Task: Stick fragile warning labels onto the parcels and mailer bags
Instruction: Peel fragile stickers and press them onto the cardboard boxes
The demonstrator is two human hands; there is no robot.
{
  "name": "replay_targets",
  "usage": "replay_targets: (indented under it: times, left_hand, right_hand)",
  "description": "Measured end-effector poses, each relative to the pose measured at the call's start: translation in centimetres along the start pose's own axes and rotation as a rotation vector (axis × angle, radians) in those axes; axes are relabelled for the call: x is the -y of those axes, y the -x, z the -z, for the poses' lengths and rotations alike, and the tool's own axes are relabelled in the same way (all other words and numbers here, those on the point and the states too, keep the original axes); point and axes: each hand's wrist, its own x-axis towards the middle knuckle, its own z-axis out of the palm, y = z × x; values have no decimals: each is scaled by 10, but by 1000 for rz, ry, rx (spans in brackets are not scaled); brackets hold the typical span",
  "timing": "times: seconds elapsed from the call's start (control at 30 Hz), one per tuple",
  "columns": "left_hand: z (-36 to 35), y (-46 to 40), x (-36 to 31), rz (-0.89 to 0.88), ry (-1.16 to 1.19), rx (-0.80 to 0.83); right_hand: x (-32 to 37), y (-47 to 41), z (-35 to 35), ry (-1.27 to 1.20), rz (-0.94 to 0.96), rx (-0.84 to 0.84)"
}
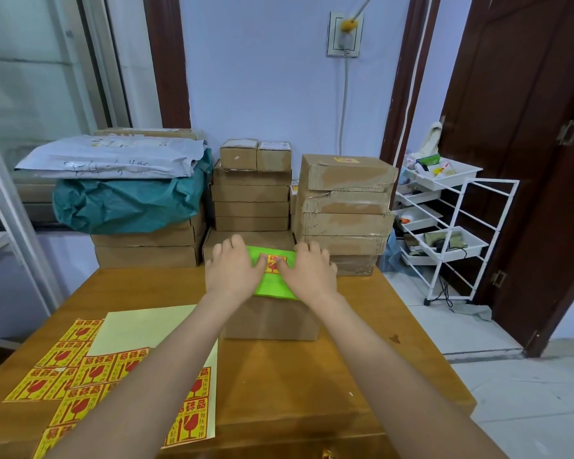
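A brown cardboard parcel (269, 318) stands on the wooden table (362, 342) with a bright green mailer bag (274, 286) lying on top. A yellow-and-red fragile label (272, 262) sits on the green bag. My left hand (236, 265) and my right hand (307, 268) lie flat on the bag, both thumbs pressing the label from either side. Sheets of yellow fragile labels (80, 372) lie at the table's near left, partly under my left forearm, with a pale backing sheet (146, 326) among them.
Stacks of cardboard boxes (345, 207) line the table's back edge, with grey (113, 159) and teal mailer bags (126, 203) piled on the left stack. A white wire rack with trays (451, 226) stands on the floor to the right, beside a dark wooden door (527, 144).
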Motion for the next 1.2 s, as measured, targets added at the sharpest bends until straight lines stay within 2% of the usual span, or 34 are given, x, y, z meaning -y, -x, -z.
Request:
replay_targets:
  times: [0.57, 0.77, 1.2]
  left_hand:
    - [0, 5, 4, 24, 128, -54]
    - [-1, 5, -1, 46, 29, 11]
    - [0, 5, -4, 86, 3, -10]
  right_hand:
    - [-3, 3, 2, 94, 21, -53]
    - [9, 4, -3, 99, 6, -28]
    - [8, 3, -4, 88, 1, -58]
